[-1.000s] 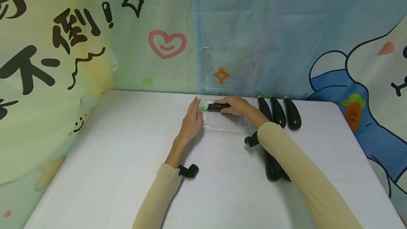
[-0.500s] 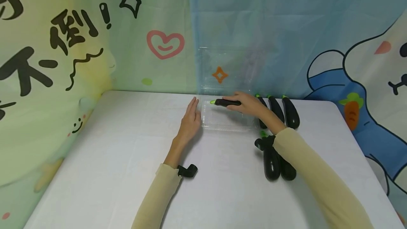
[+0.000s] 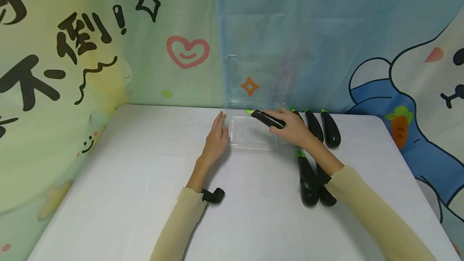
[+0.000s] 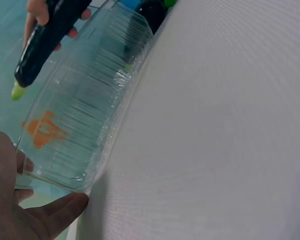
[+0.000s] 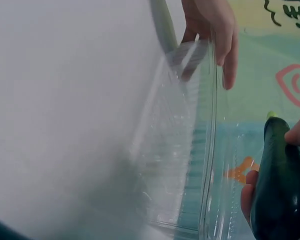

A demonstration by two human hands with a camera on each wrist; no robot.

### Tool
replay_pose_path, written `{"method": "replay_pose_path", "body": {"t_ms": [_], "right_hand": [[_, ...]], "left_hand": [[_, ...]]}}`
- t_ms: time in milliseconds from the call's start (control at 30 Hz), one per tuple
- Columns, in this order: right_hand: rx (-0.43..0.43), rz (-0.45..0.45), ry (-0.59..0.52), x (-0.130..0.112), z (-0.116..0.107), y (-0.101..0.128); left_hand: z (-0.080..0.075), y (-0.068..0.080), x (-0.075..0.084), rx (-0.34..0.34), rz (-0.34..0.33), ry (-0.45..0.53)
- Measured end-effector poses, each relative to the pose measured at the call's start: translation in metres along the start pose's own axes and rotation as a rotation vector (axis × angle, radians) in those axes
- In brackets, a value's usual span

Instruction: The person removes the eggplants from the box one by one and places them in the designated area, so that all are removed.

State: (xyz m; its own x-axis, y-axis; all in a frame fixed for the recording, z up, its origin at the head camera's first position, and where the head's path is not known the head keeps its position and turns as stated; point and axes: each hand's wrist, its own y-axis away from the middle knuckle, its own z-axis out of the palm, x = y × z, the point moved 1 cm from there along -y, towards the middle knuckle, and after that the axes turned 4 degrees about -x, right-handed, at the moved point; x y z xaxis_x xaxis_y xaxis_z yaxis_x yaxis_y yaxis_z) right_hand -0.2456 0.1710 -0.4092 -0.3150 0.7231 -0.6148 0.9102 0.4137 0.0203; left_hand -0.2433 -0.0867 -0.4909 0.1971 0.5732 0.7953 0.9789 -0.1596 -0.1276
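My right hand (image 3: 291,127) grips a dark eggplant (image 3: 267,119) with a green stem end, held above a clear plastic box (image 3: 250,146). In the right wrist view the thumb and fingers close round the eggplant (image 5: 282,185), its stem end pointing away. Against the box's left end rests my left hand (image 3: 216,140), fingers extended; the left wrist view shows its fingers (image 4: 65,212) touching the end wall of the box (image 4: 85,120). The box's transparent lid (image 3: 261,61) stands raised at the back. No eggplant can be made out inside the box.
Right of the box lie several more eggplants (image 3: 330,130) in a back row, partly hidden by my right hand. Two others (image 3: 307,182) lie nearer, partly under my right forearm. A printed cloth (image 3: 188,79) hangs behind the white table (image 3: 137,160).
My right hand has moved right with the eggplant, lifting it, and its stem end now angles up and left. The left hand stays at the box's end.
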Motion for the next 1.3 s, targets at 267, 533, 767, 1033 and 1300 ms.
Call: {"method": "replay_pose_path", "body": {"t_ms": [267,533,767,1033,1300], "right_hand": [[0.15,-0.084,0.019,0.001,0.005,0.043],[0.253,-0.148,-0.006,0.008,0.005,0.086],[0.349,-0.077,-0.034,0.025,0.013,0.127],[0.451,0.049,-0.088,0.036,0.012,0.166],[0.478,0.137,-0.089,0.044,0.018,0.2]], "left_hand": [[0.0,0.001,0.0,-0.001,0.005,0.001],[-0.002,0.002,0.0,-0.001,-0.012,0.005],[0.001,0.001,-0.001,-0.004,0.0,0.003],[0.002,0.001,0.0,0.004,-0.007,-0.001],[0.0,0.001,0.001,0.002,0.0,-0.007]]}}
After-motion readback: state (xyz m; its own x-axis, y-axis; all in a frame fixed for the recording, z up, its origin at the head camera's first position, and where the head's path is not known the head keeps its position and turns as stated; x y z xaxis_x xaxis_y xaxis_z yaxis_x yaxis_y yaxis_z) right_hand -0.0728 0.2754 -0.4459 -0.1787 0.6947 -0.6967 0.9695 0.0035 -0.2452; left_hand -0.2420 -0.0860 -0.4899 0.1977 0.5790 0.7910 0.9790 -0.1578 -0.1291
